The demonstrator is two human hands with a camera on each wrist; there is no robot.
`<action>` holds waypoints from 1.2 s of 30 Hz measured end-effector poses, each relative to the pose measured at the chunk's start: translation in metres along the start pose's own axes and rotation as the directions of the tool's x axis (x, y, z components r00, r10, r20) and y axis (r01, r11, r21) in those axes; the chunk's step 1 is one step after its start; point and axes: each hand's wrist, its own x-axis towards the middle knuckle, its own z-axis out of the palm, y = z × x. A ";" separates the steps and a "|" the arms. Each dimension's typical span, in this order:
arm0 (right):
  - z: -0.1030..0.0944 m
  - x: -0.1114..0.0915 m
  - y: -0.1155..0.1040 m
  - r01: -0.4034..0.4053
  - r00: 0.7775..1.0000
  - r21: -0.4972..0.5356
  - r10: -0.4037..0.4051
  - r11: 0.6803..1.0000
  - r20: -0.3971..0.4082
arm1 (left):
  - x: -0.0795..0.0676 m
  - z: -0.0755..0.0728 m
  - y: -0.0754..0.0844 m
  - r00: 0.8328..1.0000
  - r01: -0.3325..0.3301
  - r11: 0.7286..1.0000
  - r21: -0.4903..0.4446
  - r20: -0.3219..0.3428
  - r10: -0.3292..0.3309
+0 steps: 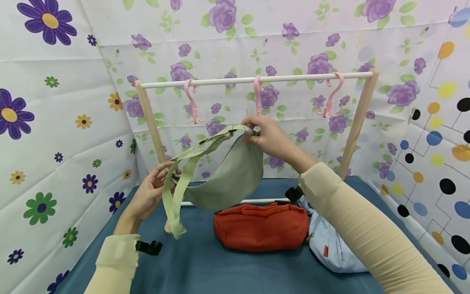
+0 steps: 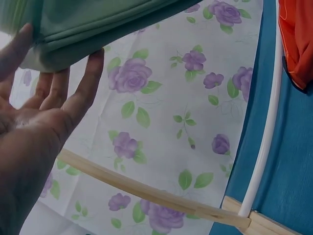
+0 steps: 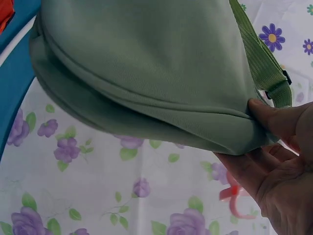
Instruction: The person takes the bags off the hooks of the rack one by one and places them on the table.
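Note:
A pale green waist bag is held up in the air before the rack, tilted with its right end higher. My right hand pinches that upper end, thumb on one face and fingers behind, as the right wrist view shows on the bag's corner. At the lower left end, my left hand grips the bag between thumb and fingers. A green webbing strap loops over the top and dangles beside the left hand. Just above the right hand hangs the middle pink hook.
A white rod on wooden posts carries two more pink hooks, left and right. On the blue tabletop lie a red-orange bag and a light blue bag. Patterned cloth walls surround the table.

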 end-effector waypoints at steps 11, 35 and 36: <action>0.017 -0.018 0.018 -0.027 1.000 0.080 0.027 0.996 -0.002 | -0.007 0.009 0.001 0.948 0.031 0.997 0.066 -0.318 -0.009; 0.118 -0.060 0.032 -0.286 0.957 0.476 0.273 0.831 0.099 | -0.032 -0.014 0.010 0.902 -0.115 0.981 -0.158 -0.431 0.037; 0.122 -0.062 0.033 -0.295 0.954 0.484 0.279 0.824 0.106 | -0.034 -0.015 0.009 0.902 -0.111 0.981 -0.162 -0.430 0.031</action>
